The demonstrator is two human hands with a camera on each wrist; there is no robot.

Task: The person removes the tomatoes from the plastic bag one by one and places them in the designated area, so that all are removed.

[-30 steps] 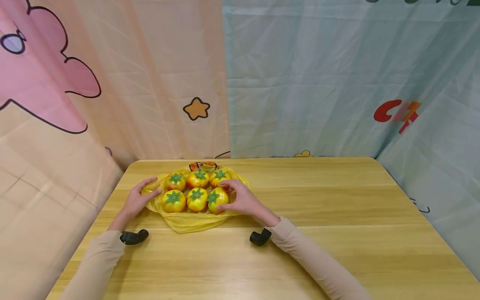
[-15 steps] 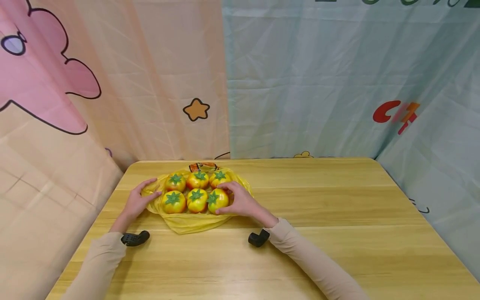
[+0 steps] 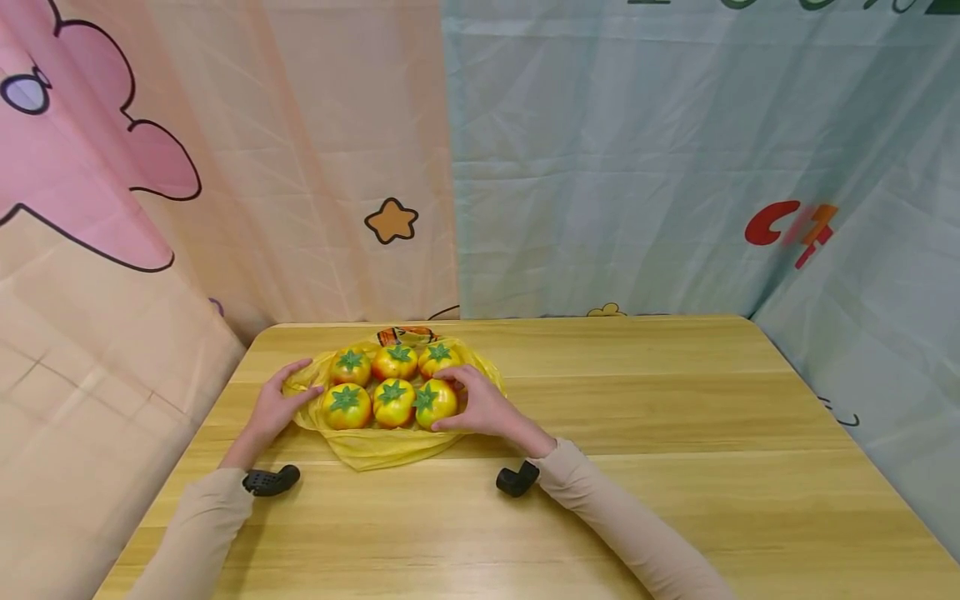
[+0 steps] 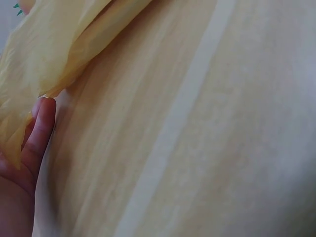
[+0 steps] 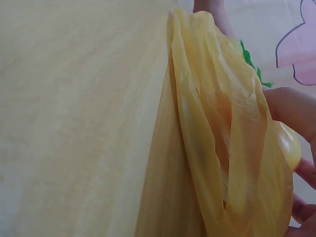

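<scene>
Several yellow-and-red tomatoes with green star-shaped tops, among them the front right tomato (image 3: 435, 405), sit in two rows on a spread yellow plastic bag (image 3: 375, 450). My right hand (image 3: 483, 406) curls round the front right tomato, thumb at its near side and fingers at its far side. At the bag's left edge, my left hand (image 3: 273, 408) has thumb and fingers spread apart around the plastic. In the left wrist view, the thumb (image 4: 43, 126) touches the bag (image 4: 54, 44). The right wrist view shows the bag (image 5: 237, 123) partly covering the tomato (image 5: 288, 143) beside my fingers (image 5: 294, 108).
The bag lies toward the left rear of a wooden table (image 3: 637, 467). An orange-and-black printed part (image 3: 405, 335) shows behind the tomatoes. Printed cloth curtains (image 3: 585, 167) stand behind the table and along both sides.
My right thumb and fingers have closed in slightly around the front right tomato. My left hand has stayed nearly still at the bag's edge, and the tomatoes keep their places.
</scene>
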